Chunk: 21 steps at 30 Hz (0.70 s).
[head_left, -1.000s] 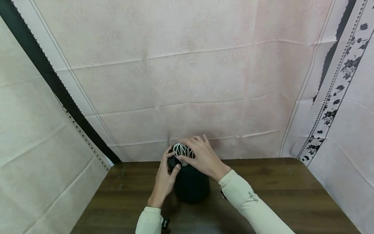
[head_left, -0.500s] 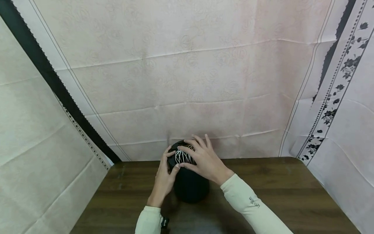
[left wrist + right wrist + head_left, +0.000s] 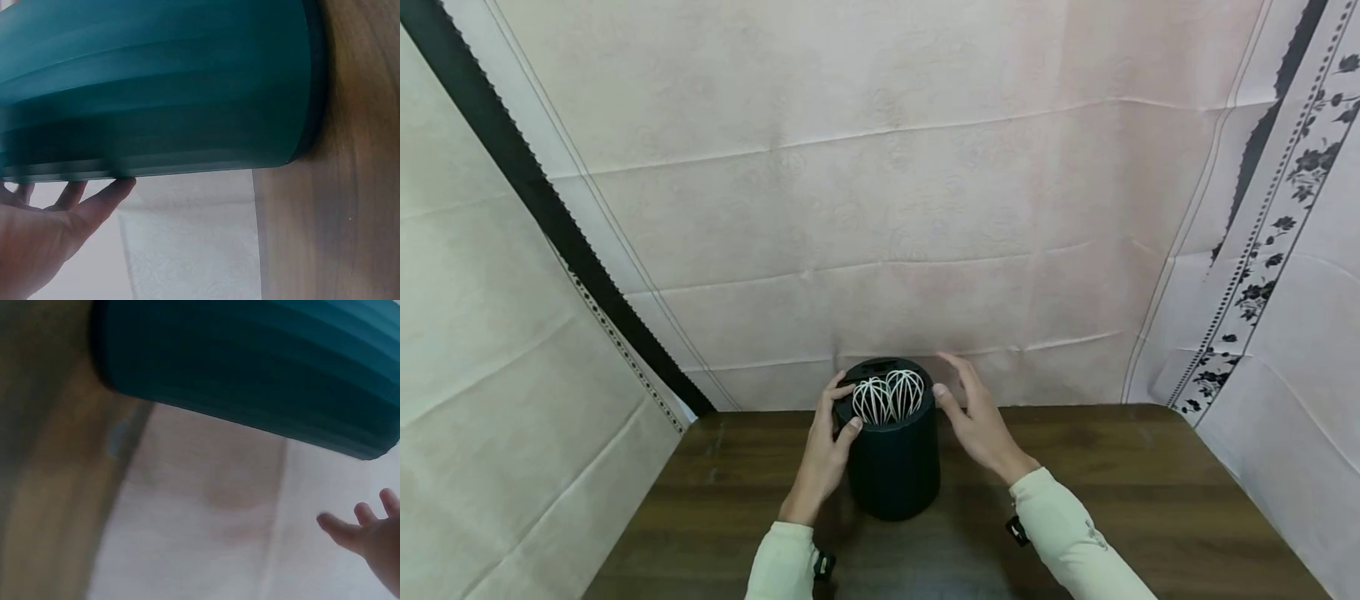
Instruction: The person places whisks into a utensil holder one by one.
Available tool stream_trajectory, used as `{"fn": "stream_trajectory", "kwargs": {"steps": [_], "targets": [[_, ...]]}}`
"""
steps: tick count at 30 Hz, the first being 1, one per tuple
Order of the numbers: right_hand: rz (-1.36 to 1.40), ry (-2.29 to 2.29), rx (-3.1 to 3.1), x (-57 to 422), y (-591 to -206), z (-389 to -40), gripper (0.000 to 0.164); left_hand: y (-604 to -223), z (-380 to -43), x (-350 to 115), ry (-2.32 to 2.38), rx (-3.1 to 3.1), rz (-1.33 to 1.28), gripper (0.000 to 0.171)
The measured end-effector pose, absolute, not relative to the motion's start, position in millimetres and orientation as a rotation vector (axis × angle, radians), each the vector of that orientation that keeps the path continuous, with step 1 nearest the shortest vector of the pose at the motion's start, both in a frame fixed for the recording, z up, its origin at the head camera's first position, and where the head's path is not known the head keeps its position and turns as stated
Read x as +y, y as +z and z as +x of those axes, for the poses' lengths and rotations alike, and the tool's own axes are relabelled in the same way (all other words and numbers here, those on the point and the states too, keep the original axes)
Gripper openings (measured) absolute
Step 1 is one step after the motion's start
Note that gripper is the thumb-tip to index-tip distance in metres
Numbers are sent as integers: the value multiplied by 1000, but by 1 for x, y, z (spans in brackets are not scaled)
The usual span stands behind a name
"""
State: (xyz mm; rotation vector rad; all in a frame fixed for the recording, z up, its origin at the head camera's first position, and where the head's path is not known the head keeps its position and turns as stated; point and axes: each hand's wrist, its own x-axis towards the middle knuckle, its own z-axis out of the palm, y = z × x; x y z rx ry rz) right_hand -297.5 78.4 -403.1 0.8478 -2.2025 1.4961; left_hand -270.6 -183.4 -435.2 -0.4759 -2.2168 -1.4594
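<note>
A dark green ribbed utensil holder stands upright on the brown table, and its side fills much of both wrist views. Two white wire whisk heads show side by side in its mouth; their handles are hidden inside. My left hand grips the holder's upper left side, thumb at the front of the rim and index finger along the rim further back. In the left wrist view its fingertips meet the ribbed wall. To the right of the rim, my right hand holds nothing, its thumb and fingers spread.
The wooden table ends just behind the holder, where a pale cloth backdrop hangs. More cloth hangs at the left and right, the right one with a dark floral border. Dark bands sit on both wrists.
My right hand has moved right and away from the whisks over the holder's mouth, uncovering both whisk heads. The left hand has kept its place on the holder.
</note>
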Motion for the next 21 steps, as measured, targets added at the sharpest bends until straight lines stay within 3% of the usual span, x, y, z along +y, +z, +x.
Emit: {"fn": "stream_trajectory", "kwargs": {"steps": [21], "targets": [[849,2044,-2180,72,-457,-311,68,-441,-291,-189,-1636,-2178,-643,49]]}}
